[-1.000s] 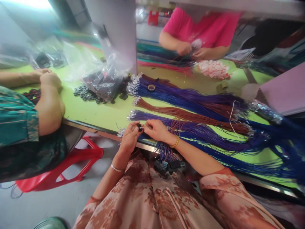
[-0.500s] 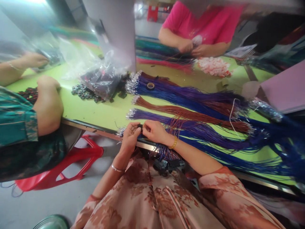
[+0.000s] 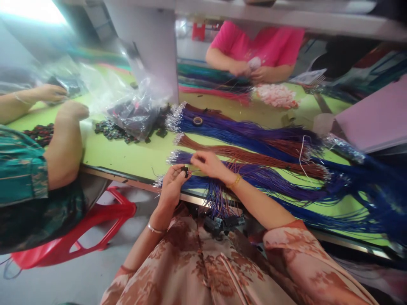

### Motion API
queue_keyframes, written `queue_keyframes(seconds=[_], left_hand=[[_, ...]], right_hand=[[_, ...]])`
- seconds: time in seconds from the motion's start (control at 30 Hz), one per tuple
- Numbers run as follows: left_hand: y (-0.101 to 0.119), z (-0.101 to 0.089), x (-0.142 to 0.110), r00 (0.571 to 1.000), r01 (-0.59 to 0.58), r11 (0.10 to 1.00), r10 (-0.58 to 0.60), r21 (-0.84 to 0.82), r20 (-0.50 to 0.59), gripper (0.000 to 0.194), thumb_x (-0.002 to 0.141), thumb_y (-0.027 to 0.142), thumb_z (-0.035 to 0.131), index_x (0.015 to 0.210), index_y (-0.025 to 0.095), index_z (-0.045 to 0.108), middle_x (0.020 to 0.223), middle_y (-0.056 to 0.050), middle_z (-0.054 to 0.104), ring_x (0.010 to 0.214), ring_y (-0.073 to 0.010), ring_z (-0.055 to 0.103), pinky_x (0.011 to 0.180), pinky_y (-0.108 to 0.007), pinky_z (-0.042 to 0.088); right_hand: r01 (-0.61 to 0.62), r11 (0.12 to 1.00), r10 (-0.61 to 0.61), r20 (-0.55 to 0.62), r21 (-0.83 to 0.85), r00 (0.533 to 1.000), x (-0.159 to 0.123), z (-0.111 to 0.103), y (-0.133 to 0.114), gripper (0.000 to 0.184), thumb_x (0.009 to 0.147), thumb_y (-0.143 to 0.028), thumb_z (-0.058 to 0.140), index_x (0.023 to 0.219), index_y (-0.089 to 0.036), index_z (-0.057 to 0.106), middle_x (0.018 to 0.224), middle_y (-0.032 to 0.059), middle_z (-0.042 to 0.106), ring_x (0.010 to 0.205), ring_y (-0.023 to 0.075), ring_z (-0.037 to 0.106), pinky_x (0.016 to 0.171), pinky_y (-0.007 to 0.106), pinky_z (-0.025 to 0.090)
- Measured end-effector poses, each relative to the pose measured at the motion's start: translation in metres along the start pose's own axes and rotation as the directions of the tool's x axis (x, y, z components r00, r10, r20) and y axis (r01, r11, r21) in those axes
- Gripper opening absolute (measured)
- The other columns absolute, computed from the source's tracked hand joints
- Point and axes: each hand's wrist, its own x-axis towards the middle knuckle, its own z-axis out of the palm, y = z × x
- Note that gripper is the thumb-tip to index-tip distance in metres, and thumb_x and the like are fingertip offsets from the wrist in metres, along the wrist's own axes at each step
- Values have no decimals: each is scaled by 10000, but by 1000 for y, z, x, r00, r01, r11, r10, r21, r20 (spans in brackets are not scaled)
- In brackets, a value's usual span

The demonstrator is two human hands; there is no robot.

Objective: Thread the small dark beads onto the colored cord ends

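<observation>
My left hand [image 3: 171, 188] pinches a small black connector [image 3: 185, 170] at the near edge of the green table [image 3: 127, 154]. My right hand [image 3: 208, 164] is just past it over the tips of a purple wire bundle [image 3: 254, 171], fingers curled around something I cannot make out. A brown wire bundle [image 3: 241, 152] and a large blue and purple bundle [image 3: 241, 127] lie farther out. Finished wires with black connectors [image 3: 224, 222] hang over the edge onto my lap.
A clear plastic bag [image 3: 133, 110] with black connectors spilling beside it [image 3: 110, 129] lies at left centre. A person in teal [image 3: 22, 169] sits at my left on a red stool [image 3: 95, 228]. Another in pink [image 3: 257, 46] works opposite, near a pink pile [image 3: 275, 95]. A tape ring [image 3: 197, 120] rests on the wires.
My right hand has moved away from my left hand, up toward the purple wire tips. The person at left shifted an arm; the view tilted slightly.
</observation>
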Motion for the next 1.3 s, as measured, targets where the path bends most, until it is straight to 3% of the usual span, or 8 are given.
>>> queue_keyframes(seconds=[0.07, 0.2, 0.43, 0.6, 0.73, 0.87, 1.07, 1.3], left_hand=[[1, 3, 2, 1000, -5, 1000, 6, -21, 5, 308, 705, 235, 744, 964, 172, 589, 853, -21, 668, 819, -131, 656, 854, -325, 526], [-3, 3, 7, 999, 42, 999, -42, -34, -13, 312, 702, 232, 743, 958, 165, 577, 846, -23, 670, 812, -130, 658, 878, -353, 517], [-5, -1, 6, 999, 45, 997, -46, -56, -5, 310, 697, 231, 751, 943, 161, 576, 824, -18, 670, 823, -131, 661, 885, -349, 518], [-6, -1, 5, 999, 41, 997, -41, -64, 2, 322, 691, 239, 757, 948, 163, 577, 832, -18, 669, 820, -128, 660, 866, -334, 523], [-8, -2, 5, 999, 36, 997, -37, -63, 0, 315, 692, 242, 757, 940, 170, 577, 829, -14, 668, 811, -128, 658, 858, -335, 522], [-7, -2, 5, 999, 48, 996, -49, -69, -3, 310, 698, 245, 750, 943, 172, 574, 847, -18, 671, 827, -133, 658, 871, -340, 517], [-6, -3, 4, 999, 43, 995, -43, -90, 2, 279, 722, 238, 722, 958, 176, 587, 898, -19, 653, 855, -130, 644, 866, -328, 523], [-8, -4, 5, 999, 46, 997, -45, -64, 26, 264, 746, 235, 699, 975, 187, 577, 906, -21, 641, 875, -132, 634, 902, -347, 508]], right_hand=[[-81, 989, 72, -73, -128, 995, 23, -8, 13, 196, 872, -264, 502, 835, -148, 655, 799, 40, 683, 680, 132, 542, 643, 234, 354], [-184, 876, 169, -72, -446, 983, 57, -3, 32, 170, 850, -250, 534, 852, -150, 672, 920, 103, 690, 779, 188, 574, 666, 268, 355], [-159, 779, 172, -37, -606, 984, 58, 5, 30, 224, 919, -227, 424, 989, -124, 610, 980, 181, 661, 822, 256, 603, 684, 323, 363], [-174, 851, 152, -86, -495, 985, 57, -1, 27, 194, 908, -217, 426, 981, -131, 584, 898, 142, 668, 751, 227, 571, 686, 314, 360], [-25, 969, 4, -88, -244, 996, 66, 3, 16, 138, 846, -204, 469, 831, -152, 596, 791, 50, 648, 680, 151, 520, 652, 263, 351], [90, 995, -87, -78, 31, 993, 60, 7, -3, 141, 808, -225, 479, 794, -146, 595, 749, 9, 621, 647, 110, 486, 628, 227, 358], [-52, 973, 53, -2, 223, 999, 16, 6, -15, 131, 738, -258, 539, 715, -144, 600, 563, -49, 507, 519, 75, 398, 519, 200, 305], [-124, 975, 134, -40, 186, 990, -18, 16, 0, 173, 741, -281, 517, 657, -148, 592, 543, -46, 495, 510, 73, 362, 509, 206, 275]])
